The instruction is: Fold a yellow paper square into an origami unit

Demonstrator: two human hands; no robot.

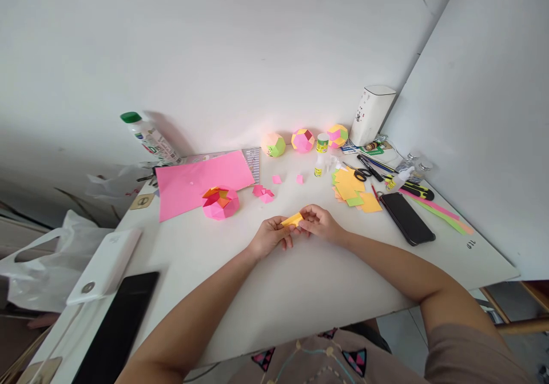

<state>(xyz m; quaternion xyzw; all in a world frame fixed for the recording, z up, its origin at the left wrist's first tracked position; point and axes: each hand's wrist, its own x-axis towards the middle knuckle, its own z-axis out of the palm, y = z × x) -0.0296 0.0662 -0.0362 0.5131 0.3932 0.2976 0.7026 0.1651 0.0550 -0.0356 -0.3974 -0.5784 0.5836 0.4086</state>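
Note:
A small folded piece of orange-yellow paper [292, 220] is held between both hands above the white table. My left hand [273, 235] pinches its left end, and my right hand [318, 223] grips the right end with fingers curled round it. Beyond them lie small pink folded pieces [266, 195] and two pink squares [299, 179]. To the left sits a pink paper ball [220, 203], open at the top with orange inside. A pile of yellow, green and orange paper squares [348, 185] lies to the right.
A large pink sheet [201, 181] covers the table's back left. Three paper balls [303, 140] and glue bottles stand near the wall. Scissors [362, 174], pens and a black phone [407, 218] lie right. A white device [105, 267] and black slab [120, 327] are at left.

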